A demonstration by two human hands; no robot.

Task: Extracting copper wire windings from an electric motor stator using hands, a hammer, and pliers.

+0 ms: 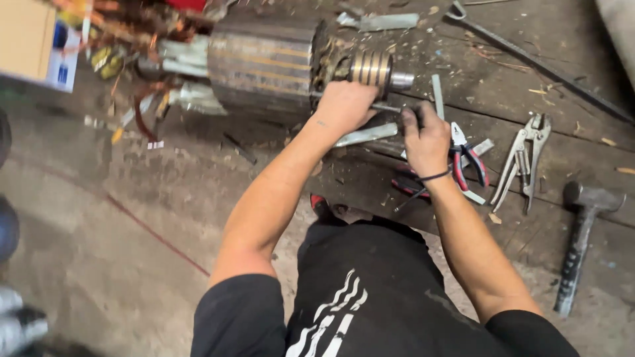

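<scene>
A large cylindrical motor rotor (263, 66) with copper windings and brass slip rings (370, 68) lies on a dirty wooden board. My left hand (344, 106) is closed around a thin metal rod (387, 108) just below the slip rings. My right hand (426, 139) grips the same rod a little further right, fingers curled over it. A flat metal strip (366, 135) lies between my hands. A black band sits on my right wrist.
Red-handled pliers (466, 158), locking pliers (526, 158) and a hammer (582, 244) lie to the right on the board (569, 92). Metal strips, copper scraps and a cardboard box (33, 39) are scattered at the top and left. Concrete floor (99, 251) is at left.
</scene>
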